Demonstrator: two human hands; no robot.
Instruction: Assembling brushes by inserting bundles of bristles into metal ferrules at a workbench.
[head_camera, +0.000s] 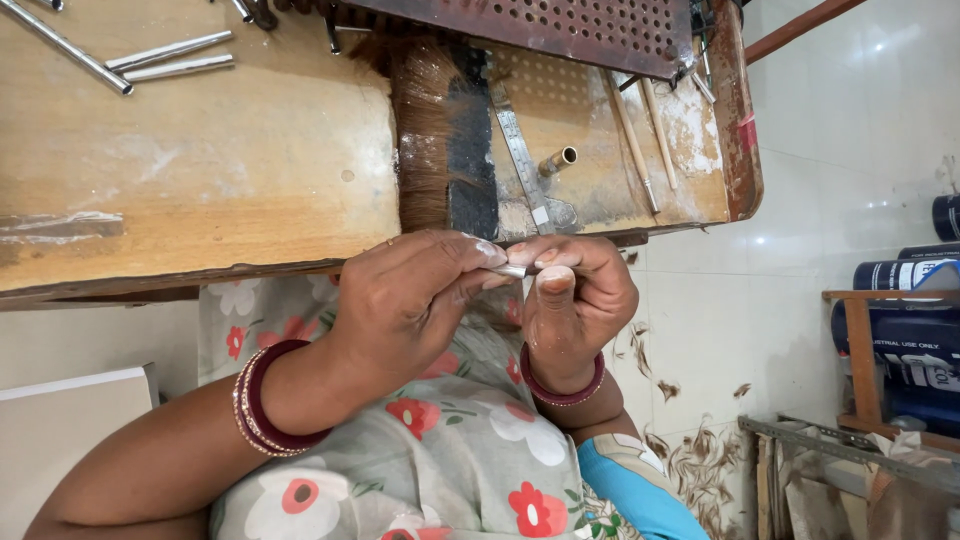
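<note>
My left hand (405, 300) and my right hand (575, 300) meet just below the front edge of the wooden workbench (200, 170). Both pinch a small silvery metal tube (512, 270) held level between their fingertips. My right thumb points up beside it. A bundle of brown bristles (425, 130) lies on the bench right above my hands, next to a dark flat block (470, 150). A steel ruler (520, 150) and a short brass tube (558, 160) lie to its right.
Several thin metal rods (165, 55) lie at the bench's far left. A rusty perforated metal plate (560, 28) sits at the back. Two wooden sticks (645, 130) lie at right. Hair clippings (700, 470) litter the white tiled floor. Blue cans (915, 320) stand on a shelf at right.
</note>
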